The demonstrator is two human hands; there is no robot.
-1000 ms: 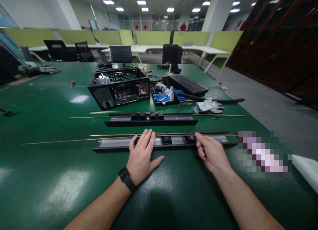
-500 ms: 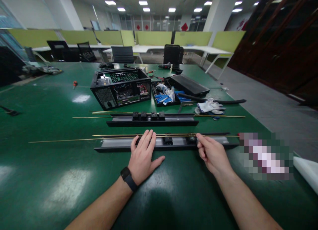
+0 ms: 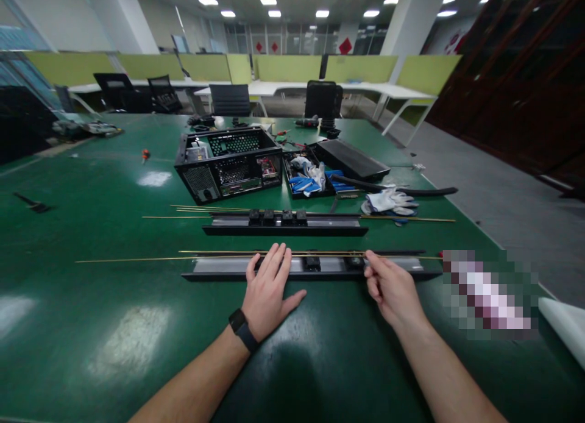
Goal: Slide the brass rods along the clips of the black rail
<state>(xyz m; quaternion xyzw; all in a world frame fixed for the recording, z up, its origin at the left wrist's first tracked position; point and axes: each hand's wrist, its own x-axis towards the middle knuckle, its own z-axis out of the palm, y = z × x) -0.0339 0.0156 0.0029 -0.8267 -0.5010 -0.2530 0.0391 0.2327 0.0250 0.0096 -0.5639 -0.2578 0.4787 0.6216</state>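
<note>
A long black channel rail (image 3: 214, 277) with a pale inner strip lies crosswise on the green table. My left hand (image 3: 269, 292), wearing a dark watch, rests palm down with its fingers across the rail and over thin brass-coloured rods. My right hand (image 3: 395, 289) pinches a thin brass-coloured rod (image 3: 128, 260) between thumb and forefinger near the rail's right part. The rod runs along the rail and sticks out far past its left end. A second thin rod (image 3: 214, 252) lies along the rear edge. Black blocks (image 3: 312, 262) sit in the channel; one is partly under my left fingers.
Behind lies a similar rail (image 3: 320, 231) with several black blocks and loose rods. Farther back are an open black computer case (image 3: 196, 178), a tray of gloves (image 3: 311, 182), a white glove (image 3: 388, 200) and a black tube (image 3: 425, 192). A blurred-out object lies at right.
The pinched rod's left end has shifted slightly to the right relative to the rail. Both hands keep nearly the same pose. The whole view has moved a little.
</note>
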